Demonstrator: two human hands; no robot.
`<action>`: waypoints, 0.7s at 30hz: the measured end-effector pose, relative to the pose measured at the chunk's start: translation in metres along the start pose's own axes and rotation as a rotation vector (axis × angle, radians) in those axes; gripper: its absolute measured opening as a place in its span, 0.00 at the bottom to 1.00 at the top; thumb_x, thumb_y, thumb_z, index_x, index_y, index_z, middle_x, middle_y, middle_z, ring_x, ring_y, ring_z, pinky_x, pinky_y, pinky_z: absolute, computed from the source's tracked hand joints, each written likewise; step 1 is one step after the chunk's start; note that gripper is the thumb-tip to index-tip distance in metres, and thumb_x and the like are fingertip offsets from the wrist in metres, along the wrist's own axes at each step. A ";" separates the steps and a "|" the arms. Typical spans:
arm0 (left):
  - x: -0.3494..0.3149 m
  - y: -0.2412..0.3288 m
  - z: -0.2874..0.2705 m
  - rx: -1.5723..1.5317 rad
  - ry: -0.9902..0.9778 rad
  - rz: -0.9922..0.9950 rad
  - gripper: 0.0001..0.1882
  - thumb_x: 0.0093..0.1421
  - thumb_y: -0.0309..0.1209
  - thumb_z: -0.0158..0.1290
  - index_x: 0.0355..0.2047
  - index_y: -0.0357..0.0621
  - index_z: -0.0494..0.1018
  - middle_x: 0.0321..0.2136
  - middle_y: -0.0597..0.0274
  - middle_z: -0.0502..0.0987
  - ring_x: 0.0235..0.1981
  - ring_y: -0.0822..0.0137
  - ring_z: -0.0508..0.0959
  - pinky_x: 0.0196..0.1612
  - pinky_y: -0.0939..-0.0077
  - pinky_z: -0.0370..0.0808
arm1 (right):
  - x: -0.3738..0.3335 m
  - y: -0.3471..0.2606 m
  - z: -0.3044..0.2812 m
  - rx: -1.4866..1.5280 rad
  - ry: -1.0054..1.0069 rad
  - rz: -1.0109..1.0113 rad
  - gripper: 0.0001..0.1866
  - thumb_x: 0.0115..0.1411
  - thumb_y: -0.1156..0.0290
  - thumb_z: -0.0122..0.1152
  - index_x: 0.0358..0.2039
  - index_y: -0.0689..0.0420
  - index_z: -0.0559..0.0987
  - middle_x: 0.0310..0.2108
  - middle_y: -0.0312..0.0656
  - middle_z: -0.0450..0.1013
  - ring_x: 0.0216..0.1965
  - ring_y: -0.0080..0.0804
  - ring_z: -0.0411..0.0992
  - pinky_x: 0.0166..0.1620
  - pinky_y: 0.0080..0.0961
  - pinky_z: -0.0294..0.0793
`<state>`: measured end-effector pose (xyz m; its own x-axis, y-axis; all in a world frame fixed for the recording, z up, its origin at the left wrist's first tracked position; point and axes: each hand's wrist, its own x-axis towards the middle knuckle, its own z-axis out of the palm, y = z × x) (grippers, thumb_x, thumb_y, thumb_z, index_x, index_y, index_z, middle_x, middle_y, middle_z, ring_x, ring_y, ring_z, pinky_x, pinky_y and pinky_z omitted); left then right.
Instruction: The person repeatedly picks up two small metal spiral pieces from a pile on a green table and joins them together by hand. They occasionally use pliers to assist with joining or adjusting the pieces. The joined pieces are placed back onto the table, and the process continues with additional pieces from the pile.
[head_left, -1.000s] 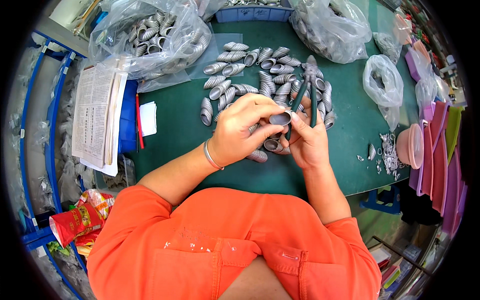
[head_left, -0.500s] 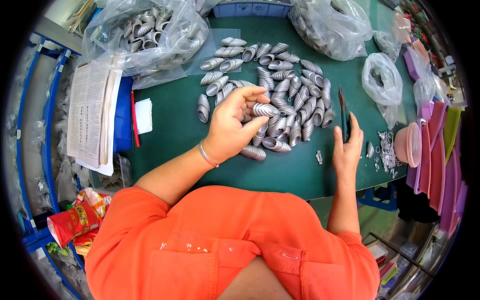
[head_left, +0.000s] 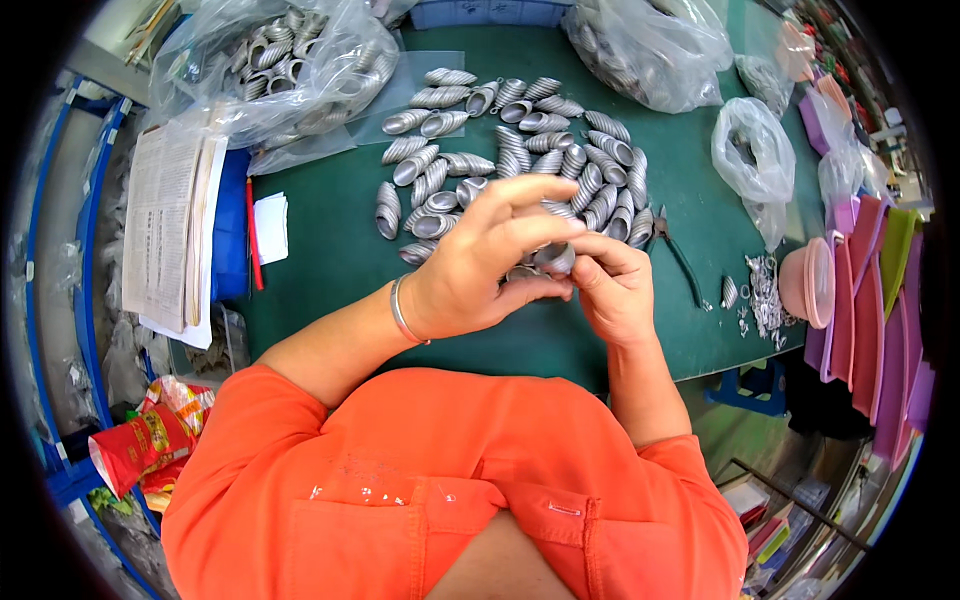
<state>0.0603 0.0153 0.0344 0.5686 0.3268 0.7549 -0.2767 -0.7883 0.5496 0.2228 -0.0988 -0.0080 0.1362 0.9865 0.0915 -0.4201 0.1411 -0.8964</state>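
Note:
My left hand (head_left: 470,262) is closed round a short silver metal tube (head_left: 553,259) with spiral ribs, its open end facing me. My right hand (head_left: 622,292) meets it there, thumb and fingers pinched together against the tube's right side. Whatever lies between those right fingertips is hidden. Many more ribbed tubes with slanted ends lie scattered beyond my hands, such as a tube (head_left: 388,210) at the left edge of the group. Pliers (head_left: 682,262) with dark handles rest on the green table (head_left: 320,320), just right of my right hand, their jaws pointing away from me.
Clear bags of tubes, a left bag (head_left: 345,75) and a right bag (head_left: 650,60), stand at the back beside a blue bin (head_left: 490,12). Small metal parts (head_left: 768,300) lie by a pink tub (head_left: 808,285). Papers (head_left: 175,230) and a red pen (head_left: 254,235) are at the left.
My right hand has put the pliers down on the table and moved left to the tube in my left hand. The tube has turned so its open end shows.

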 end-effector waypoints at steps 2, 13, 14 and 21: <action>-0.005 0.004 -0.007 -0.049 -0.019 -0.163 0.28 0.41 0.18 0.66 0.45 0.40 0.72 0.46 0.51 0.72 0.34 0.62 0.77 0.39 0.73 0.75 | 0.005 0.005 0.002 0.123 -0.090 -0.048 0.11 0.59 0.78 0.60 0.42 0.66 0.78 0.36 0.45 0.75 0.32 0.28 0.74 0.34 0.21 0.75; -0.012 0.004 -0.009 -0.081 -0.047 -0.100 0.23 0.42 0.15 0.64 0.41 0.36 0.76 0.36 0.53 0.77 0.33 0.61 0.79 0.35 0.74 0.78 | 0.010 0.015 0.004 0.319 -0.050 -0.049 0.07 0.54 0.85 0.61 0.35 0.65 0.80 0.36 0.48 0.75 0.38 0.35 0.75 0.42 0.29 0.78; -0.010 0.000 -0.010 -0.080 -0.070 -0.100 0.22 0.43 0.15 0.63 0.42 0.35 0.75 0.37 0.52 0.77 0.34 0.61 0.80 0.36 0.74 0.78 | 0.012 0.012 0.004 0.170 0.003 -0.139 0.07 0.54 0.85 0.61 0.34 0.65 0.80 0.35 0.48 0.75 0.37 0.35 0.75 0.41 0.28 0.77; -0.028 -0.010 -0.005 -0.341 0.039 -0.420 0.14 0.54 0.14 0.55 0.43 0.34 0.74 0.42 0.55 0.75 0.42 0.69 0.79 0.40 0.80 0.79 | 0.025 -0.019 0.027 -0.758 0.070 -0.582 0.11 0.44 0.90 0.63 0.28 0.62 0.80 0.32 0.43 0.77 0.35 0.36 0.75 0.39 0.27 0.74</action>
<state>0.0430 0.0170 0.0091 0.6571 0.6014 0.4544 -0.2709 -0.3741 0.8869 0.2101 -0.0748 0.0232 0.2041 0.7677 0.6074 0.4194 0.4921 -0.7629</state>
